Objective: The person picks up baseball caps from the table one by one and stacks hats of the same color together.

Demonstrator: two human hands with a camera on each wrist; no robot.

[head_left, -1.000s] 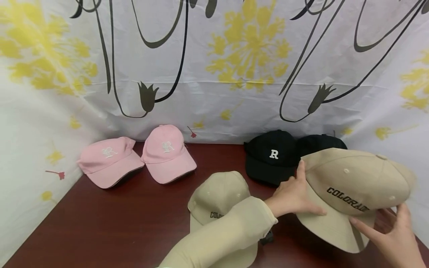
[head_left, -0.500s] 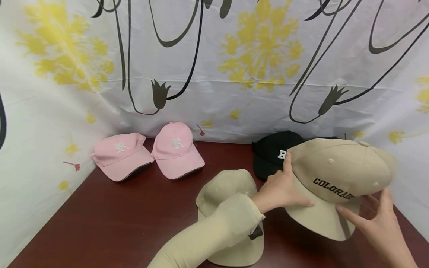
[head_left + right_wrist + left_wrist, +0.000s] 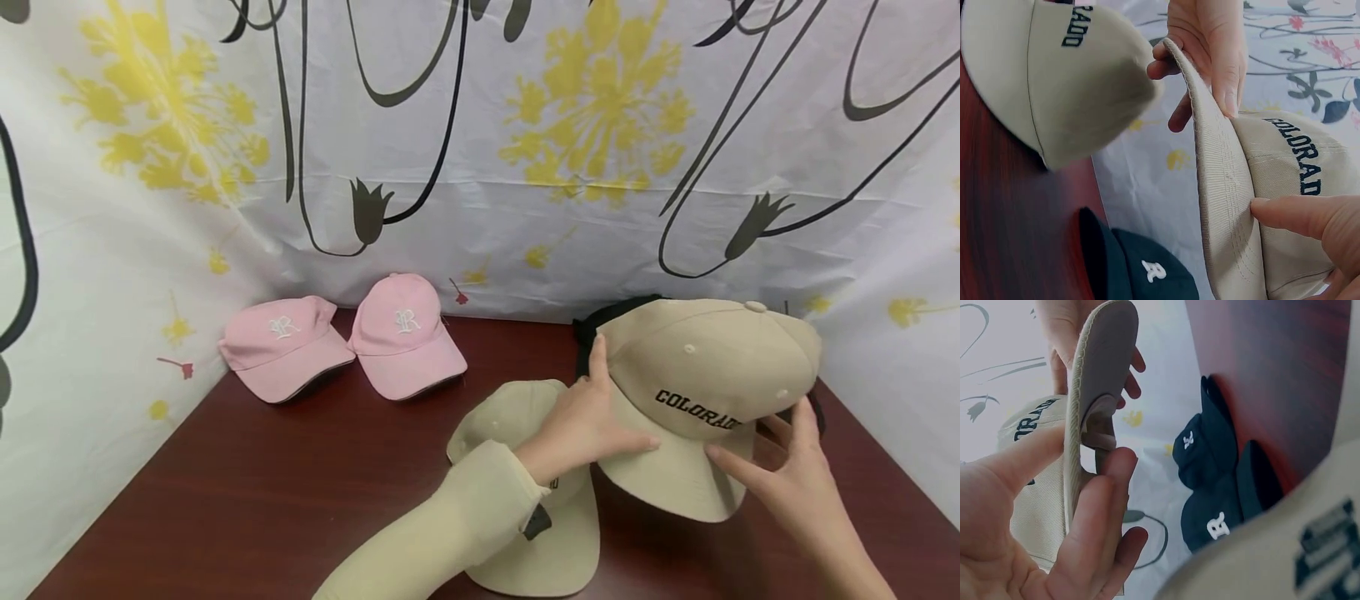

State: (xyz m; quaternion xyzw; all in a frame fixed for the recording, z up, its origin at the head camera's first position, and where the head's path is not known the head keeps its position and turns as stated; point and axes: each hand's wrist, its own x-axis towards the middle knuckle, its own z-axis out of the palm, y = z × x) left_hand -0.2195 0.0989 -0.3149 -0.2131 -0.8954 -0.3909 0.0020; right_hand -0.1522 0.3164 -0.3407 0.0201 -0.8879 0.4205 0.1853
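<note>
A beige baseball cap (image 3: pixel 712 358) lettered COLORADO is held up off the table, its brim tipped down toward me. My left hand (image 3: pixel 581 433) grips it at the left side, thumb on top of the brim. At the right side my right hand (image 3: pixel 798 483) holds it, thumb on the brim and fingers behind. The left wrist view shows the brim (image 3: pixel 1104 356) edge-on between the left thumb and fingers. In the right wrist view the right thumb presses where brim meets crown. A second beige cap (image 3: pixel 566 550) lies below, partly covered by my left sleeve (image 3: pixel 442 525).
Two pink caps (image 3: pixel 281 346) sit side by side at the back left of the dark red table (image 3: pixel 262 500). Two black caps (image 3: pixel 1200 450) with a white R are at the back right, mostly hidden behind the held cap in the head view. Patterned cloth (image 3: pixel 465 125) hangs behind.
Both hands have carried the beige cap leftward, so it now covers most of the black caps. The head view has turned slightly left. The grip stays the same.
</note>
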